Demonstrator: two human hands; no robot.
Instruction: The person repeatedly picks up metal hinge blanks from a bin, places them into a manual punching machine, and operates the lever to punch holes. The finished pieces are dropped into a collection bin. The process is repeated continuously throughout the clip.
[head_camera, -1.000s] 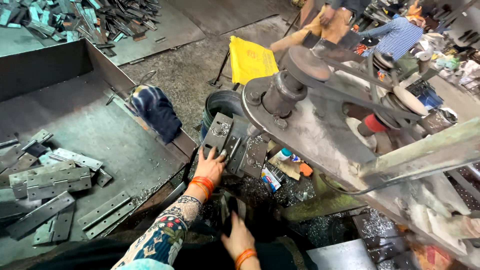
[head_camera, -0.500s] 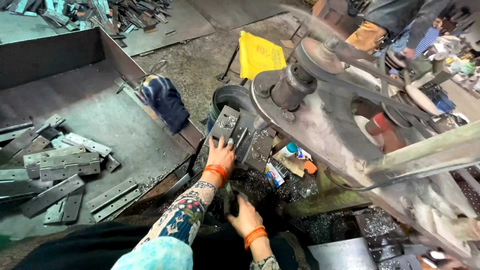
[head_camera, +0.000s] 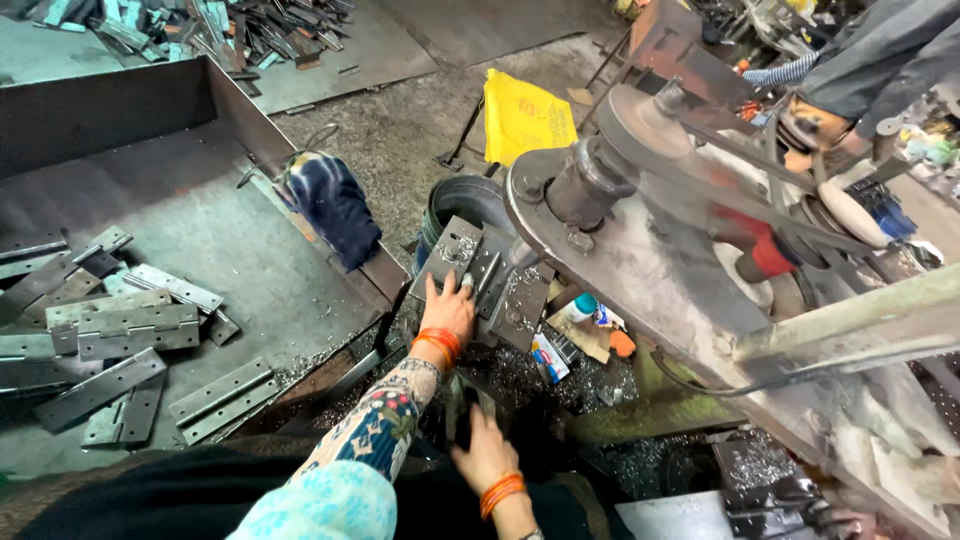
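My left hand (head_camera: 449, 310), with orange bangles at the wrist and a patterned sleeve, reaches forward. It presses on a grey metal hinge plate (head_camera: 462, 258) that lies among other plates on the machine bed. The fingers are curled over the plate's near edge. Closer to me, my right hand (head_camera: 484, 456), also with orange bangles, is closed around a dark upright handle (head_camera: 455, 412). The handle's lower end is hidden. A large belt wheel and steel frame (head_camera: 640, 250) stand just right of both hands.
A steel bin (head_camera: 260, 260) at the left holds several flat hinges (head_camera: 135, 330), with a blue cloth (head_camera: 330, 205) on its rim. A yellow bag (head_camera: 525, 115) and a dark bucket (head_camera: 465, 200) stand beyond. Metal shavings and small packets (head_camera: 575, 335) lie under the machine. Another person's clothing (head_camera: 880, 50) shows at the top right.
My left hand stays on the plate. My right hand has shifted slightly on the handle. The view has tilted, showing more of the bin.
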